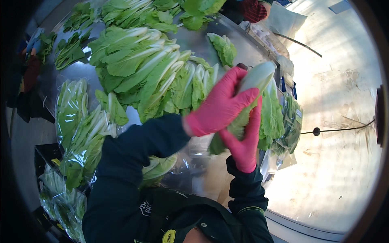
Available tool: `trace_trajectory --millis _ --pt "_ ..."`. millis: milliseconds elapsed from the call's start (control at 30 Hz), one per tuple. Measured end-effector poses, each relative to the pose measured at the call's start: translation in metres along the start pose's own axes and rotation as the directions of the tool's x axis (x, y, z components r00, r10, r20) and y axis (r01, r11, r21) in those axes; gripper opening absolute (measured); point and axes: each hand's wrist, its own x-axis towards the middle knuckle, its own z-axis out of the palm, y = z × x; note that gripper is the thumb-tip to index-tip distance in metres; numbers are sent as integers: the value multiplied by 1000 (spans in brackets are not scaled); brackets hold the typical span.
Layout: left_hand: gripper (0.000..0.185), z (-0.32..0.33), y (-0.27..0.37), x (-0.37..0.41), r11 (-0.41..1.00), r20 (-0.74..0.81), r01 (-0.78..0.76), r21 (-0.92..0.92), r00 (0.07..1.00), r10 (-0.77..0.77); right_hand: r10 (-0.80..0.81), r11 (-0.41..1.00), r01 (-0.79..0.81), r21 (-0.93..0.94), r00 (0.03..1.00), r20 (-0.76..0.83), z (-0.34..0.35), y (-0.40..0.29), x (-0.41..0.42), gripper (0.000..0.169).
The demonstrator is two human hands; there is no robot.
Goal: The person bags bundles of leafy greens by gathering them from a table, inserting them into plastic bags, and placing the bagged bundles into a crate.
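A pale-stemmed leafy cabbage head [258,77] is in both of my pink-gloved hands, stem end up and tilted to the right. My left hand [223,103] wraps its stem, thumb across the near side. Lower down, my right hand [244,139] has its thumb and fingers around the leaves. Close behind on the right hangs or lies more green leaf [272,114]; whether it belongs to the same head I cannot tell. To the left of my hands, a large pile of leafy cabbage heads [146,63] covers the metal table [194,39].
Clear-bagged greens [82,130] lie at the left, with another bag [62,200] over a black crate [45,152]. A single head [223,48] lies beyond my hands. Bagged dark greens [291,121] sit at the right edge. Other people's sleeves [253,11] and gloved hand [34,41] show.
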Motion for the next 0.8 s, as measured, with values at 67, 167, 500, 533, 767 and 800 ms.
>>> trace_trajectory --millis 67,167,500,533,767,800 --pt "40 13 -39 14 999 -4 -21 -39 1000 21 70 997 -73 -20 988 -140 -23 8 -3 88" --pt "44 14 -93 28 991 1 62 119 998 -62 141 985 -153 -81 981 -132 -93 19 4 80" --pt "75 16 -221 82 819 -198 536 204 842 -502 257 562 -299 -771 949 -181 -326 209 56 99" --pt "79 11 -238 89 813 -238 539 219 838 -491 310 622 -350 -701 932 -190 -329 217 61 97" --pt "101 22 -288 110 657 -237 359 663 933 -271 456 872 -455 -180 889 -38 -292 226 64 64" --pt "99 27 -292 108 650 -234 320 690 947 -219 536 769 -504 394 844 33 -285 217 56 48"
